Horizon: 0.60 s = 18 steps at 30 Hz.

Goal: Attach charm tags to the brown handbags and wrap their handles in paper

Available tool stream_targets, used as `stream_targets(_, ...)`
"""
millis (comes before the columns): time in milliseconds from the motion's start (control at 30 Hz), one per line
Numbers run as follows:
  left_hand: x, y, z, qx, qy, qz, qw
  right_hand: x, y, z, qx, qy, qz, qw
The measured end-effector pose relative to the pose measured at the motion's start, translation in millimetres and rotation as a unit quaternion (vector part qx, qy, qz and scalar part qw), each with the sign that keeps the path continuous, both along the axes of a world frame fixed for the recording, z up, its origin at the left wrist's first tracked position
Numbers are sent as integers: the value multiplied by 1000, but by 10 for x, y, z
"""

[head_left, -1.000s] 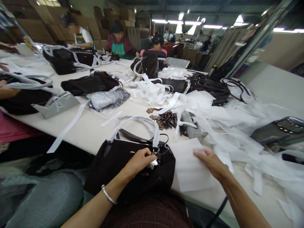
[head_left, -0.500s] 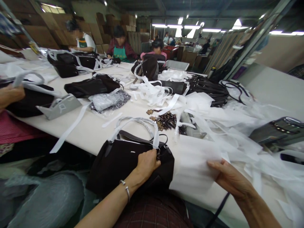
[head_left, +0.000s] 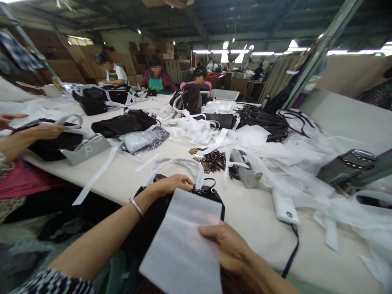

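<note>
Black handbag (head_left: 153, 216) is right at the near edge of the surface (head_left: 251, 228), with a white sheet (head_left: 183, 241) held up over most of its front, so I can't tell how much of it hangs off. Going clockwise from the bag (12 = far side), the wrapped handles (head_left: 199, 177) stand up at 12, and there's a decent bare patch from about 2 to 4 before you hit a white device (head_left: 284, 206) with a dark cord. Tighter around 1, where a pile of dark and gold charms (head_left: 214, 161) sits beside a grey box (head_left: 249, 177). Out at 10 the edge slants away, a white strip (head_left: 98, 175) poking past it. Hands are apart: the right hand (head_left: 228, 245) is clamped on the sheet, bag at its 10 o'clock, behind the paper. The left hand (head_left: 174, 183) has its fingers bunched by the handle base, bag at its 6; can't tell what they're gripping, if anything.
</note>
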State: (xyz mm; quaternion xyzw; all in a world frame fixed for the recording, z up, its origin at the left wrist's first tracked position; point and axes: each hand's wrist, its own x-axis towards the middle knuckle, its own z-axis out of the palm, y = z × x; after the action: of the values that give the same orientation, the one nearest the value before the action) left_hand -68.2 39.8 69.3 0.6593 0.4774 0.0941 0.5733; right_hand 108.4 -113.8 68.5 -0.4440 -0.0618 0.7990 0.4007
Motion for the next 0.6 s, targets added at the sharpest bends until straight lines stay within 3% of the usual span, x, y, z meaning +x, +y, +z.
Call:
stream_targets(167, 235, 329, 430, 81, 155, -153, 973, -587, 96, -295, -37, 90, -62, 993)
stream_targets(300, 358, 255, 573, 147, 206, -172, 952, -659, 204, -347, -71, 128, -169, 975)
stream_targets(433, 199, -48, 439, 91, 172, -120, 974, -560, 280, -295, -31, 186, -150, 970)
stream_targets(600, -65, -549, 40, 17, 54, 63, 996, -464, 429, -374, 31, 195, -80, 977)
